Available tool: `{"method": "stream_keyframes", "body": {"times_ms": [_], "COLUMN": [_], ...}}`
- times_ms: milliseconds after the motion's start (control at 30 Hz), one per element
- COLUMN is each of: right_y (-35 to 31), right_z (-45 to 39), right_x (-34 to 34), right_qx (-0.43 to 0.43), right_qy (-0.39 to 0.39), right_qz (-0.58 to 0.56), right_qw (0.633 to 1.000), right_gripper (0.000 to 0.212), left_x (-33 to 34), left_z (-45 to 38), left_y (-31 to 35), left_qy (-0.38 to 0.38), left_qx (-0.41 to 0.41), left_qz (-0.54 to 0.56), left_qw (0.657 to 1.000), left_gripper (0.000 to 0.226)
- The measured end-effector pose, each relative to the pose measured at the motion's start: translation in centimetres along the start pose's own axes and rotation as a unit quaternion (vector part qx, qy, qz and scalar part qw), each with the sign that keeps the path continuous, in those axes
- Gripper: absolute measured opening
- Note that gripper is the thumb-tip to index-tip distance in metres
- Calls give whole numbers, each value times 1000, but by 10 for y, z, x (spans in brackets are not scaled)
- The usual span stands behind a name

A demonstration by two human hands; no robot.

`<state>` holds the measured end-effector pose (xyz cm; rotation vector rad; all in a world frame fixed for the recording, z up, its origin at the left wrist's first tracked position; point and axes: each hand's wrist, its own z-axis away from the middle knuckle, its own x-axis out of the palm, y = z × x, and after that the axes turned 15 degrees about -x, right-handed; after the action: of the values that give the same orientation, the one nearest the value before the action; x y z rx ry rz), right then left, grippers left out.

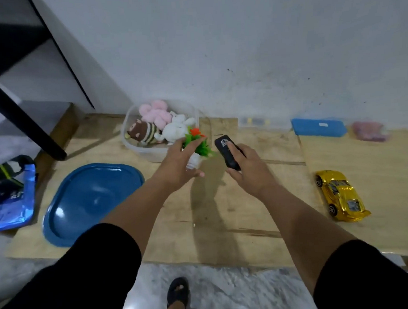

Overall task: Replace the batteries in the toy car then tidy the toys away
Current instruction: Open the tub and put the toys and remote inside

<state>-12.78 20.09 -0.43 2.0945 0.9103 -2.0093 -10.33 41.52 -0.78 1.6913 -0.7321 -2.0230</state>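
Note:
My left hand [181, 162] grips a small toy plant [196, 145] with green leaves, an orange flower and a white pot, held just in front of the clear plastic tub [136, 143]. Inside the tub lie a pink plush [154, 113], a brown striped plush [142, 132] and a white rabbit plush [177, 129]. In my right hand [247, 169] is a black remote control [227, 150], thumb on top. The gold toy car [341, 195] rests on the wooden boards at the right, away from both hands.
The tub's blue lid [89, 200] lies upside down at the left. A blue case [318, 127], a small clear box [254, 122] and a pink item [368, 131] sit along the wall. A blue bag [9, 193] and a black table leg [24, 123] are at far left.

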Motion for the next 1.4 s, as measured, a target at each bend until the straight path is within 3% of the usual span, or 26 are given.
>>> {"method": "stream_keyframes", "body": {"times_ms": [167,333,467,733,933,1067,1233,1400], "right_y": [-34,-49,-46,-42,-39,-41,-60,-91], "right_z": [-81,-137,-168,-179,-183,-177,-162,-137], "right_x": [3,30,45,59,61,56,37,31], "right_qx": [-36,-24,-22,-16,-12,25,-27,-110], "right_qy": [-16,-70,-119,-145,-115,-122,-87,-34], "right_qz": [-21,-23,-14,41,-22,-47,-35,-45], "right_qw": [999,997,993,988,993,991,995,992], "right_gripper": [68,68,69,56,46,56,59,64], "left_x": [-59,-79,-88,-77,-74,-77,-85,-99], "left_z": [-38,-73,-96,-104,-102,-99,-75,-14], "left_y": [-35,-74,-95,-113,-114,-110,-110,-119], "left_qy": [47,6,-27,-52,1,-30,20,88], "left_qx": [-20,-48,-72,-7,7,-17,-29,-79], "left_qz": [-40,-90,-216,-295,-300,-292,-200,-180], "left_qw": [998,995,973,954,954,956,979,976], "left_gripper": [88,90,90,76,86,68,77,88]}}
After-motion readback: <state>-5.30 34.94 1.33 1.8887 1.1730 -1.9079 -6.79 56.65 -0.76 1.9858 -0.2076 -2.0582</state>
